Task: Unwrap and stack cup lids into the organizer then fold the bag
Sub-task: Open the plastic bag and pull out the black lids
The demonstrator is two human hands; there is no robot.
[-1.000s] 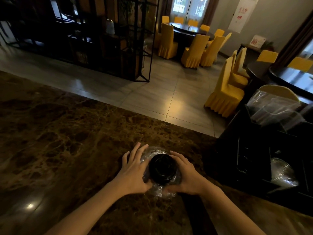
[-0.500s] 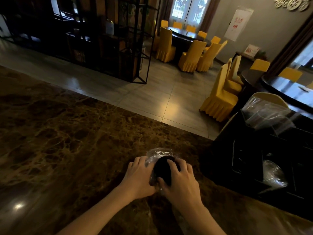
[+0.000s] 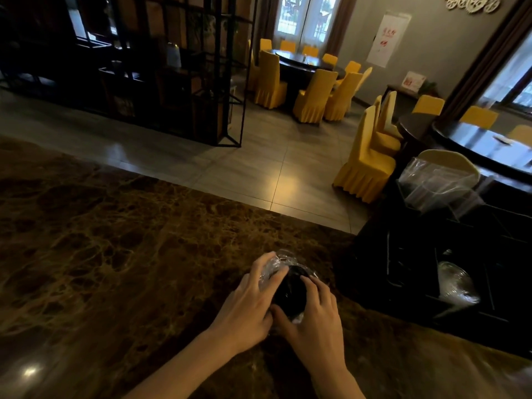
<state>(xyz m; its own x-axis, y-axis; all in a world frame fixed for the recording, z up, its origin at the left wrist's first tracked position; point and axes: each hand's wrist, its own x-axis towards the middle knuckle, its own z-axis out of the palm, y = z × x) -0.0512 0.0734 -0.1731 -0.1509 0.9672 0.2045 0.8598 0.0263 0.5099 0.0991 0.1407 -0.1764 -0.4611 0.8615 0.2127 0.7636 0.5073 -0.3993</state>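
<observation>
A stack of black cup lids (image 3: 290, 292) in a clear plastic bag (image 3: 275, 262) lies on the brown marble counter (image 3: 115, 254). My left hand (image 3: 247, 306) clasps the bag's left side, fingers pressed on the crinkled plastic. On the right side of the stack my right hand (image 3: 313, 315) lies with its fingers curled over the top. The black organizer (image 3: 408, 254) stands just right of my hands; one compartment holds clear lids (image 3: 456, 283), and clear plastic (image 3: 437, 185) rests on its far part.
The counter's far edge runs diagonally above my hands, with tiled floor beyond. Yellow-covered chairs (image 3: 365, 165) and dark round tables stand behind the organizer. A black metal shelf (image 3: 184, 73) is at the far left.
My hands have closed in over the bagged lids, the right hand sliding on top of the stack. The view has shifted so the stack sits nearer the organizer.
</observation>
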